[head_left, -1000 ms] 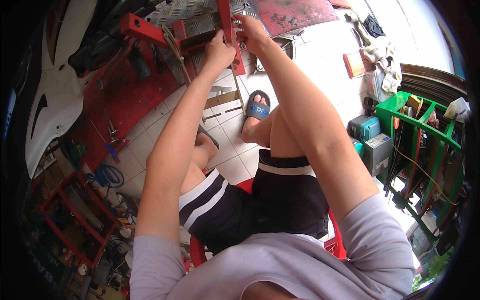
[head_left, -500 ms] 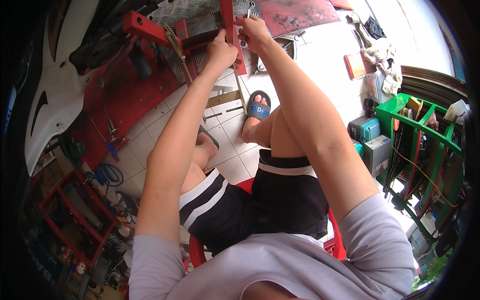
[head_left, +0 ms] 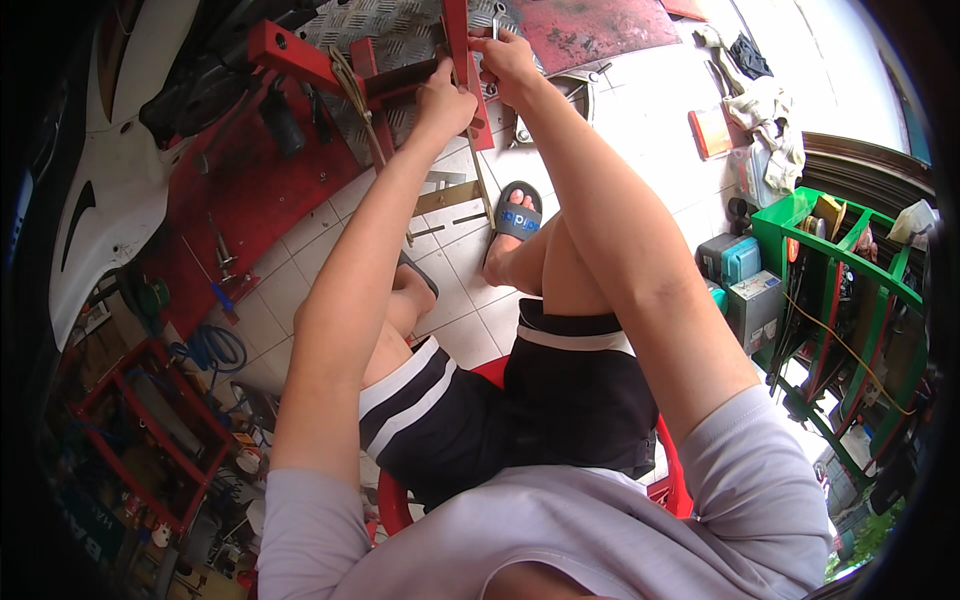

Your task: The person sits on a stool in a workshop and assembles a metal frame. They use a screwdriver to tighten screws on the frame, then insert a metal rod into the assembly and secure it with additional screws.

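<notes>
Gripping a wrench (head_left: 499, 14), right hand (head_left: 510, 68) — left hand (head_left: 443, 103) at red frame (head_left: 457, 32), hold unclear, green rack (head_left: 785, 206) containing items (head_left: 828, 212)

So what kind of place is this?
Probably a repair workshop: the right hand holds a wrench beside a red frame, a blue-handled tool lies off to the left, and a loaded green rack stands on the right.

The stand (head_left: 457, 40) is smooth red-painted metal, the wrench (head_left: 497, 22) shiny bare metal. The plate (head_left: 400, 25) is metal with a rough raised tread. The platform (head_left: 262, 205) is scuffed red; by its near edge, the screwdriver handle (head_left: 222, 297) looks like plastic. The floor (head_left: 475, 325) is smooth glossy tile, with a crumpled cloth rag (head_left: 765, 108) towards its right edge. The fairing (head_left: 110, 220) looks like glossy plastic.
</notes>
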Action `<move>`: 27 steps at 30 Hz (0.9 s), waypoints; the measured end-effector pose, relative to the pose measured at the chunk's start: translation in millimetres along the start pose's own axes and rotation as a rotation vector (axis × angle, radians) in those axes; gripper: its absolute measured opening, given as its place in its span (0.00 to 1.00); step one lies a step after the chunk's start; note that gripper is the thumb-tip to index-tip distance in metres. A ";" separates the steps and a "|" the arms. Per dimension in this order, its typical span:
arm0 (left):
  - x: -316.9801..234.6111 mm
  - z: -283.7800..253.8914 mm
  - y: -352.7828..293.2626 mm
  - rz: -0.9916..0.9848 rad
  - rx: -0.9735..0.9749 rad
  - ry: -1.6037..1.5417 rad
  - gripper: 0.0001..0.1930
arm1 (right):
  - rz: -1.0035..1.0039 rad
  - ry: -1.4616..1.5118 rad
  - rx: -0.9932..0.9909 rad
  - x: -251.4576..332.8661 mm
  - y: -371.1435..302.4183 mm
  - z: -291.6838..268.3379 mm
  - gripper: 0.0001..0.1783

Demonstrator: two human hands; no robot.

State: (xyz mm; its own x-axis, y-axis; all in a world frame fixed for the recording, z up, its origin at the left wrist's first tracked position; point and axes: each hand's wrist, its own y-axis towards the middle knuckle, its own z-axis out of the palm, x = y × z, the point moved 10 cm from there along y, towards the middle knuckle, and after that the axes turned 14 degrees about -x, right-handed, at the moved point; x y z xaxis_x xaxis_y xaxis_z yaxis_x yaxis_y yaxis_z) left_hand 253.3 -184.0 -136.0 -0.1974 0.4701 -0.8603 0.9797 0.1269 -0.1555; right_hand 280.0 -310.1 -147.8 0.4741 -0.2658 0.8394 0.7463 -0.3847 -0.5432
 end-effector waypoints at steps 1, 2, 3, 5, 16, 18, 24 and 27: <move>-0.1 0.4 0.9 0.014 0.000 0.008 0.19 | -0.007 0.025 0.002 0.4 1.8 -1.1 0.09; 0.1 1.9 1.6 0.024 0.007 0.019 0.20 | -0.006 0.039 -0.004 -0.2 3.9 -3.0 0.09; 0.3 3.5 2.4 0.034 0.014 0.030 0.21 | -0.006 0.053 -0.010 -0.7 6.2 -5.0 0.09; 4.7 6.2 3.5 0.036 0.042 0.061 0.24 | -0.009 0.045 -0.039 -1.9 8.2 -8.5 0.09; -16.6 -3.9 -23.1 -0.248 0.164 0.012 0.27 | 0.267 -0.066 -0.239 -87.8 63.7 -52.5 0.06; -21.7 -4.2 -21.5 -0.235 0.168 -0.006 0.28 | 0.262 0.043 -0.175 -95.7 83.8 -52.0 0.05; -18.6 -15.4 -27.3 -0.262 0.195 0.022 0.30 | 0.034 -0.740 -0.163 -79.3 114.0 -67.4 0.10; -19.1 -12.8 -27.1 -0.250 0.193 0.032 0.29 | -0.187 -0.788 -0.218 -63.8 110.7 -72.7 0.19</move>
State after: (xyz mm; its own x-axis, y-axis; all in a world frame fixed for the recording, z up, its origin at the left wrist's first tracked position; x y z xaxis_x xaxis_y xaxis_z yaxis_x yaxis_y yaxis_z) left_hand 230.1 -185.2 -109.1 -0.4313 0.4727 -0.7685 0.8887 0.0756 -0.4523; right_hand 298.4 -400.0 -262.6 0.5994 0.4837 0.6378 0.7765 -0.5448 -0.3165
